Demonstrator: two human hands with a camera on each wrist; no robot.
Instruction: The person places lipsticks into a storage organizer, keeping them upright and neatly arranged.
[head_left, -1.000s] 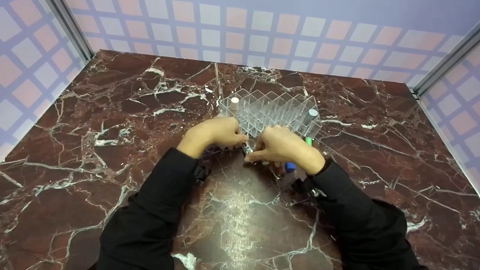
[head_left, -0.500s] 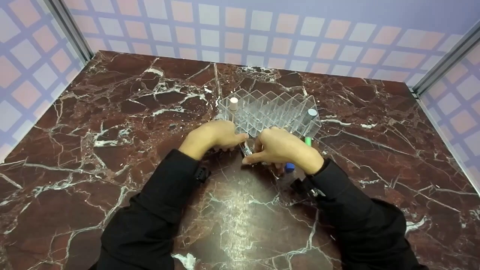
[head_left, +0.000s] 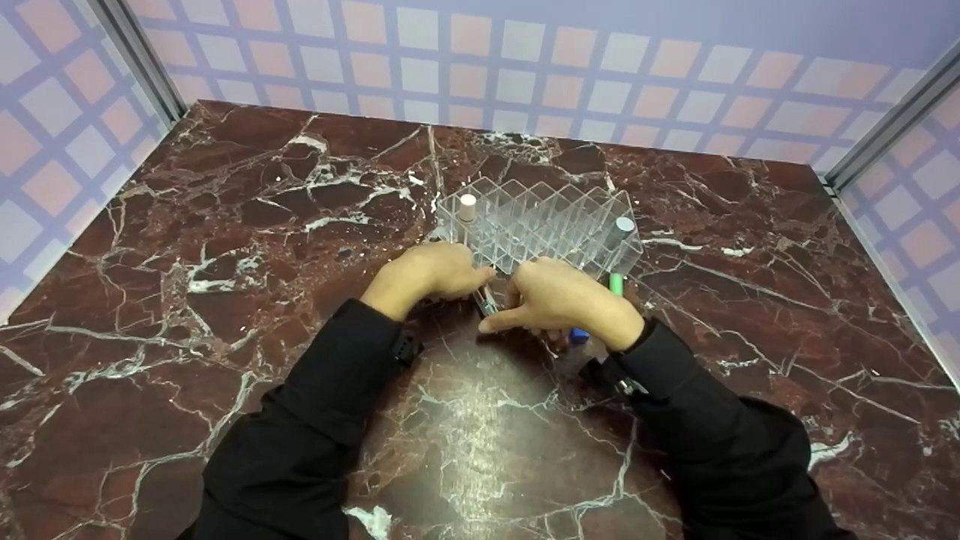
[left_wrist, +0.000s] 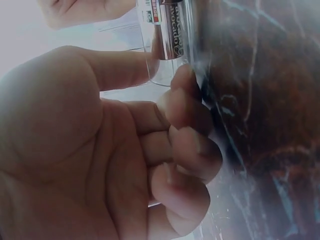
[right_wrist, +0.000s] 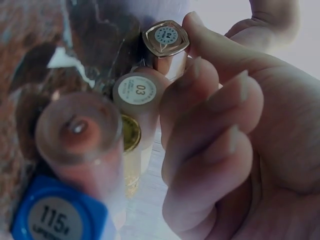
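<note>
My left hand (head_left: 431, 274) pinches the clear-capped end of a lipstick (left_wrist: 172, 37) between thumb and index finger, its other fingers curled loosely. The tube has a brown-copper body with "avocado" lettering. In the head view the lipstick (head_left: 486, 300) lies slanted between both hands, just in front of the clear rack. My right hand (head_left: 562, 300) grips its other end; the right wrist view shows the thumb and index finger on a copper base with a "04" sticker (right_wrist: 166, 36).
A clear lipstick rack (head_left: 540, 221) holds a pale-capped tube (head_left: 468, 208) and a silver-topped one (head_left: 621, 231). Beside my right hand stand several lipsticks: a "03" tube (right_wrist: 137, 90), a pink one (right_wrist: 82, 135), a gold-rimmed one (right_wrist: 131, 135), a blue one (right_wrist: 60, 215) and a green one (head_left: 616, 283).
My left hand has shifted slightly down, away from the rack. The right thumb has slid a little left and toward the front, and more of the lipstick shows between the hands.
</note>
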